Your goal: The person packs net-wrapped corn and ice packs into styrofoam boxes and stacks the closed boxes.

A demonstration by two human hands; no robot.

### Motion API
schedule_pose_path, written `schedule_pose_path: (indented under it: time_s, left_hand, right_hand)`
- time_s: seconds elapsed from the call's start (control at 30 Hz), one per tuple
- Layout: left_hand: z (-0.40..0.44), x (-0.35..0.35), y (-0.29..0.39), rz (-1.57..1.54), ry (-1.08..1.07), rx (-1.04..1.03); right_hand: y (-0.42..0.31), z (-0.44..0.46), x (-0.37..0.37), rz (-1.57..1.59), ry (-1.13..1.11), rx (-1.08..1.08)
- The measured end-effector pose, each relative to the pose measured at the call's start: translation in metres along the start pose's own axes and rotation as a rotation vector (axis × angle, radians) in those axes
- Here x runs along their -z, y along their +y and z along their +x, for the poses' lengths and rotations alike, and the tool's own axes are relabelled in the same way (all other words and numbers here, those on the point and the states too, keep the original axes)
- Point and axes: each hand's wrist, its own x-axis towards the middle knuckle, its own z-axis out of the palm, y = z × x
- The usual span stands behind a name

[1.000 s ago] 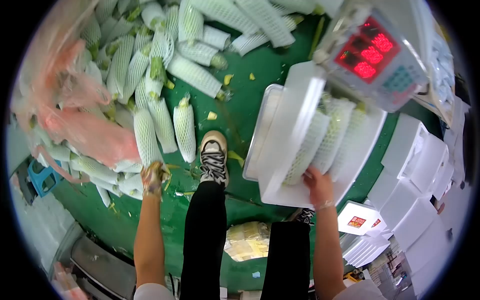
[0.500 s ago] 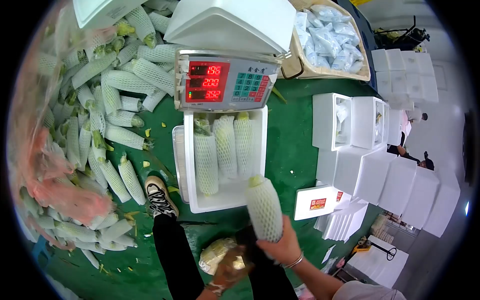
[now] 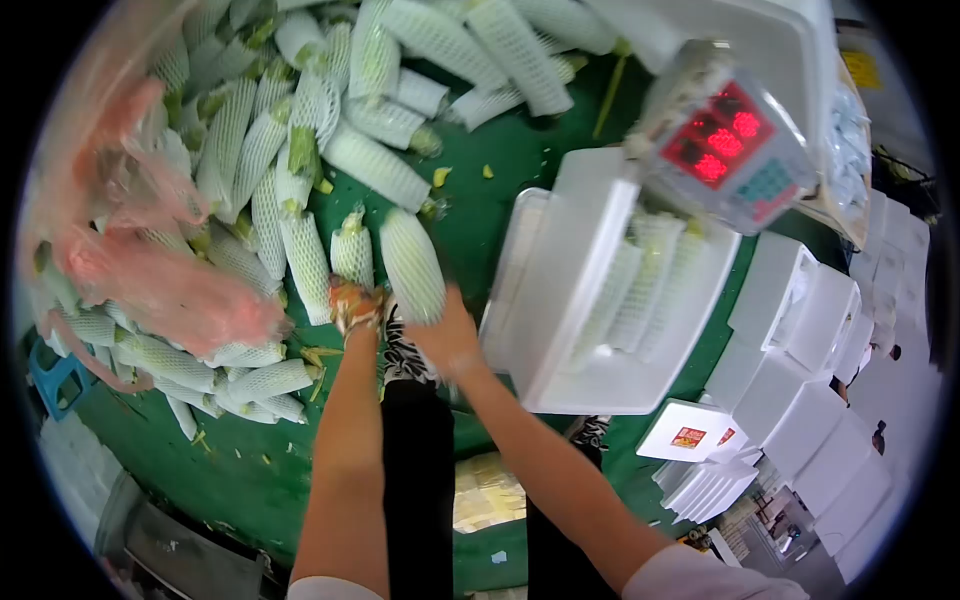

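Note:
My right hand (image 3: 446,335) is closed round the lower end of a pale green vegetable (image 3: 412,266) in a white foam net sleeve, held above the floor. Just left of it, my left hand (image 3: 357,305), in what looks like a patterned orange glove, is at the lower end of another sleeved vegetable (image 3: 352,250) by the pile. Its fingers appear wrapped round that end, though blur hides details. To the right, three sleeved vegetables (image 3: 648,270) lie in a white foam box (image 3: 575,285), beneath a scale with a red display (image 3: 718,135).
A large pile of sleeved vegetables (image 3: 235,150) spreads over the left side, partly under pink plastic film (image 3: 160,270). White foam boxes (image 3: 775,400) and lids (image 3: 690,430) stand at right. A yellowish wrapped bundle (image 3: 490,492) sits between my legs on the green floor (image 3: 250,470).
My view has swung left towards the pile. Both hands have moved forward and left, the right one carrying a sleeved vegetable, the left one reaching another beside the pile.

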Motion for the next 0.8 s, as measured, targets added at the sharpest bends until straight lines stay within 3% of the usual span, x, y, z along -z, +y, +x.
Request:
schedule_pose_path:
  time_s: [0.03, 0.1, 0.2, 0.3, 0.33, 0.37, 0.4, 0.43, 0.47, 0.5, 0.53, 0.57, 0.6, 0.63, 0.7, 0.73, 0.77, 0.8]
  left_hand:
    - [0.018, 0.0, 0.0, -0.071, -0.146, 0.165]
    - [0.032, -0.054, -0.036, -0.012, -0.166, 0.064]
    - [0.019, -0.11, -0.169, -0.329, -0.02, -0.448]
    - [-0.061, 0.066, -0.123, -0.947, -0.399, -0.073]
    - [-0.08, 0.107, -0.1, -1.493, -0.613, 0.337]
    - [-0.106, 0.141, -0.081, -1.446, -0.61, 0.255]
    - [-0.126, 0.176, -0.05, -1.678, -0.814, 0.371]
    - [-0.16, 0.182, -0.034, -1.542, -0.961, 0.353]
    - [-0.194, 0.189, -0.017, -1.399, -1.106, 0.313]
    - [-0.241, 0.156, -0.021, -1.931, -1.553, 1.0]
    - [-0.247, 0.178, 0.019, -1.693, -1.617, 0.518]
    - [-0.253, 0.201, 0.061, -1.324, -1.549, -0.035]
    - [-0.259, 0.224, 0.102, -1.044, -1.4, -0.41]
    - [-0.261, 0.199, 0.121, -0.879, -1.292, -0.476]
    - [-0.263, 0.151, 0.161, -0.526, -1.092, -0.576]
    - [-0.281, 0.081, 0.166, -0.717, -0.951, -0.21]
    - [-0.279, 0.037, 0.172, -0.673, -1.099, -0.159]
    - [-0.295, -0.026, 0.162, -0.326, -0.311, -0.689]
  right_hand:
    - [0.008, 0.042, -0.026, -0.046, 0.006, 0.097]
    - [-0.009, 0.084, -0.052, -0.155, -0.03, 0.118]
    - [-0.009, 0.102, -0.073, -0.454, 0.024, 0.291]
    - [-0.015, 0.03, -0.063, -0.444, 0.041, 0.459]
    - [-0.016, -0.01, -0.043, -0.239, -0.106, 0.494]
    - [-0.018, -0.053, -0.019, 0.054, -0.354, 0.422]
    - [-0.047, -0.102, 0.018, 0.152, -0.487, 0.207]
    - [-0.06, -0.144, 0.049, -0.154, -0.366, 0.287]
    - [-0.065, -0.176, 0.083, -0.224, -0.271, 0.034]
    - [-0.054, -0.207, 0.116, -0.294, -0.043, 0.045]
    - [-0.064, -0.229, 0.158, -0.322, 0.112, 0.05]
    - [-0.061, -0.249, 0.197, -0.274, 0.232, -0.119]
    - [-0.058, -0.263, 0.238, -0.373, 0.273, -0.196]
    - [-0.055, -0.271, 0.276, -0.471, 0.311, -0.277]
    - [-0.043, -0.267, 0.34, -0.529, 0.139, -0.295]
    - [-0.036, -0.254, 0.356, -0.578, 0.014, -0.292]
    - [-0.027, -0.239, 0.373, -0.621, -0.113, -0.286]
    - [-0.02, -0.224, 0.386, -0.661, -0.239, -0.275]
